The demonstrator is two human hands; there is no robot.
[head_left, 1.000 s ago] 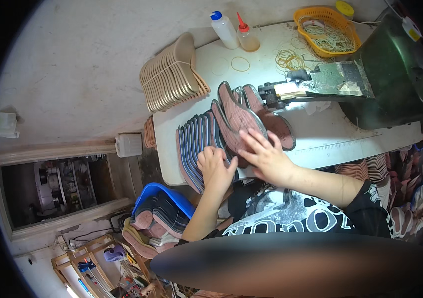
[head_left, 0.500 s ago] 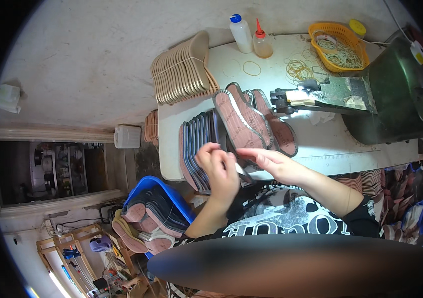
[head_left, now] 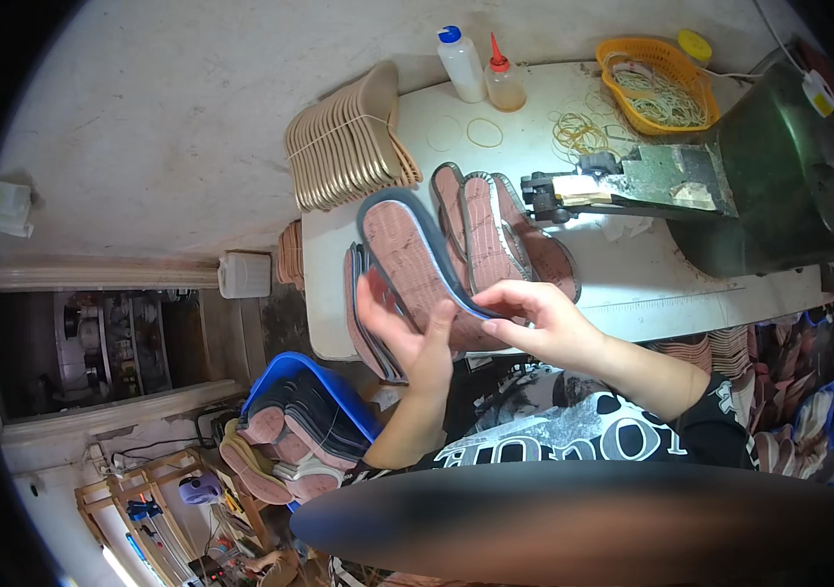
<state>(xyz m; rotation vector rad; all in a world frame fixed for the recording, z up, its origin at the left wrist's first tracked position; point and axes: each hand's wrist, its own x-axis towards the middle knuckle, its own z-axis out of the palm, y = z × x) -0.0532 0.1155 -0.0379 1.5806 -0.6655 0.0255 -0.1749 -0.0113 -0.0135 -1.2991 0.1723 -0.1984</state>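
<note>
A pinkish-brown insole [head_left: 402, 245] with a dark, thick-looking edge is tilted up over the near left part of the table, facing me. I cannot tell whether more insoles lie behind it. My left hand [head_left: 417, 338] grips its lower left side, thumb on the face. The fingers of my right hand [head_left: 544, 318] close on its lower right edge. Just left of it, a few dark-edged insoles [head_left: 363, 328] stand on edge, partly covered by my left hand. Behind the held insole, several pink insoles [head_left: 490, 230] with dark stitched-looking borders lie overlapping.
A banded stack of beige insoles [head_left: 339, 137] stands at the far left of the white table [head_left: 652, 318]. Farther back are two squeeze bottles [head_left: 461, 64] and a yellow basket [head_left: 667, 117] of rubber bands. A green machine [head_left: 671, 176] juts in from the right. A blue bin [head_left: 290, 367] holds insoles.
Both hands have closed on dark-edged insole material from the standing row and tilted it up, its pink face now showing. The row left standing is shorter. The view has shifted slightly.
</note>
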